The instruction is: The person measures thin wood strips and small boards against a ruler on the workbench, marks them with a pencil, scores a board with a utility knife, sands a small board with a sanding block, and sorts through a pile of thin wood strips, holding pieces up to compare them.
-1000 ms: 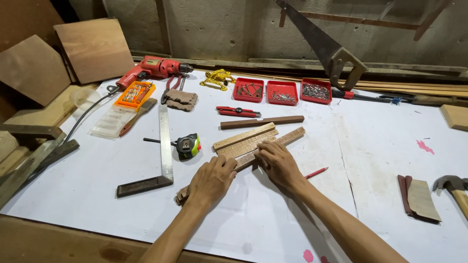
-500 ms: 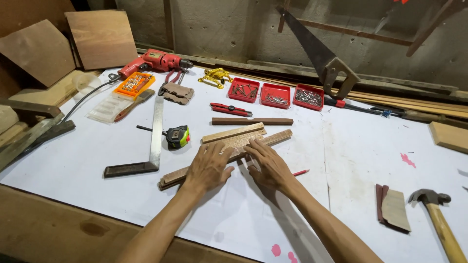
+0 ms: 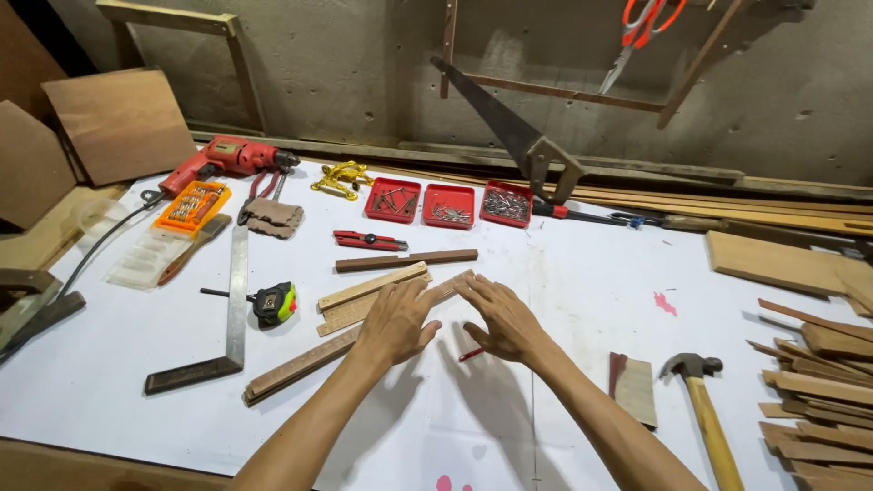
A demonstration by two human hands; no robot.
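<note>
The flat wooden strips (image 3: 364,305) lie on the white table (image 3: 564,273), in the middle, running from near left to far right. The left hand (image 3: 396,320) rests over their right part, fingers spread and open, gripping nothing. The right hand (image 3: 503,318) is just right of them, also open and flat, above a red pencil (image 3: 471,354). A tape measure (image 3: 275,302) sits to the left, a hammer (image 3: 702,405) well to the right.

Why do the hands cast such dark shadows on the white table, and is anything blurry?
Head view: light from above and behind throws soft shadows of the left hand and right hand toward the camera on the white tabletop; the hands look sharp; the handsaw stays crisp; wide-lens bending shows at the edges.
</note>
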